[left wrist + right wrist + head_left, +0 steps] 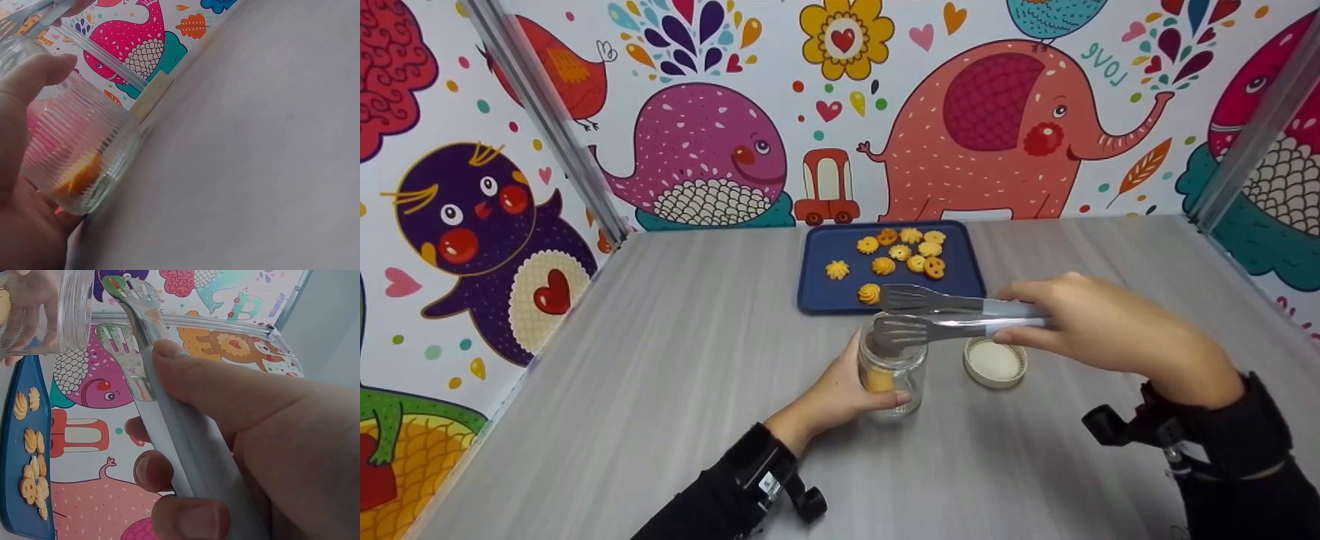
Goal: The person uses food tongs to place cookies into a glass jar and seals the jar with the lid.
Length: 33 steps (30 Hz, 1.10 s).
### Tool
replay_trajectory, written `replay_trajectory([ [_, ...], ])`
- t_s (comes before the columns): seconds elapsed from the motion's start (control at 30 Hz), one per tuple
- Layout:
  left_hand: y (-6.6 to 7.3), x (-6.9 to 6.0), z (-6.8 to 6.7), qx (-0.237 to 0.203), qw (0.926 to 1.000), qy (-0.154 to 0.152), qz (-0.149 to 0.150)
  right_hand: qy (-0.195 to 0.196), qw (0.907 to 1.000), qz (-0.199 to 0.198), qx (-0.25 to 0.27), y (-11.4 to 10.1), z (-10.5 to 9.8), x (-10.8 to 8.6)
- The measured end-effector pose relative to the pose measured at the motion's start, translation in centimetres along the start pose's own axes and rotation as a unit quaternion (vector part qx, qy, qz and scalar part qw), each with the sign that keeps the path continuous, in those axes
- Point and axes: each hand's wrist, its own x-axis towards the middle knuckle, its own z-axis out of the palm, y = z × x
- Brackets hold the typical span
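A clear ribbed glass jar [911, 382] stands upright on the table, and my left hand [844, 382] grips its side with the thumb across the front. At the bottom of the jar lies a golden cookie [80, 173]. My right hand [1099, 322] holds metal tongs [949, 328] with grey handles. The slotted tong tips are spread apart over the jar's mouth, with no cookie between them in the right wrist view. Behind the jar is a blue tray [821, 296] bearing several cookies [883, 265] of different shapes, some like pretzels.
A round lid [996, 361] with a pale inside lies right of the jar, below the tongs. The grey wooden table [690, 322] meets walls [840, 112] printed with cartoon animals at the back and sides.
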Motion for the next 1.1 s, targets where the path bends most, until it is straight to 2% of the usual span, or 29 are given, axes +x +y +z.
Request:
replay_trajectory([
  [0.37,0.1,0.0,0.0,-0.012,0.9999,-0.005,-0.01,0.009,0.9999,0.01,-0.001,0.1,-0.1,0.0],
  [0.57,0.0,0.2,0.1,-0.005,0.9999,-0.001,0.015,0.03,0.9992,0.021,0.016,0.7,0.0,0.2],
  [0.7,0.0,0.2,0.1,-0.003,0.9996,-0.002,0.027,0.045,0.9973,0.055,0.018,1.4,-0.2,0.5],
  [0.87,0.0,0.2,0.1,0.0,0.9996,-0.002,0.028,0.063,0.9924,0.105,0.01,2.6,-0.3,0.7],
  [1.1,0.0,0.1,0.1,0.004,0.9997,0.001,0.025,0.078,0.9871,0.14,-0.002,4.6,0.1,1.1],
])
